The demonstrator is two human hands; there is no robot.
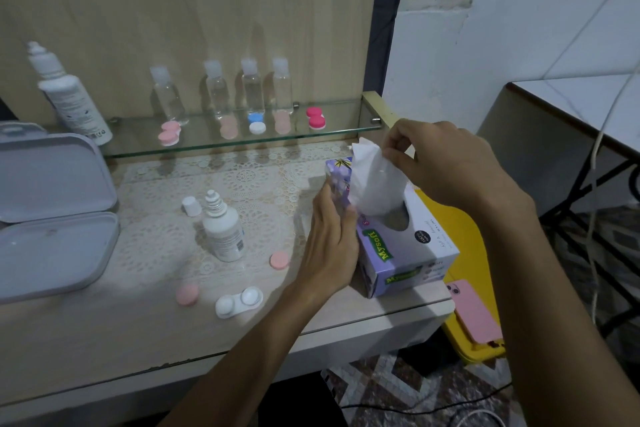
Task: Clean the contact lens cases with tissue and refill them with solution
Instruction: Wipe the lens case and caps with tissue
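Right now the right hand (446,163) pinches the top of a white tissue (375,180) that stands half out of the slot of the tissue box (405,250), while the left hand (332,236) lies flat, fingers straight, against the box's near side to steady it. The box sits at the right end of the tabletop (104,340). Just left of the hands lies the open white lens case (239,302), both wells uncovered, with its two pink caps (278,260) off and lying apart from it, one near the solution bottle (223,229) and the other further left. That bottle stands uncapped, its small white cap (191,206) beside it. From this I judge the task is at an early stage: the case is opened and the solution made ready, but the wiping has not begun, since the tissue is not yet free of the box. Whether the wells are wet or dry I cannot tell. On the glass shelf (346,130) behind, several more cases (169,137) sit closed before clear bottles, seemingly still awaiting cleaning and refilling.
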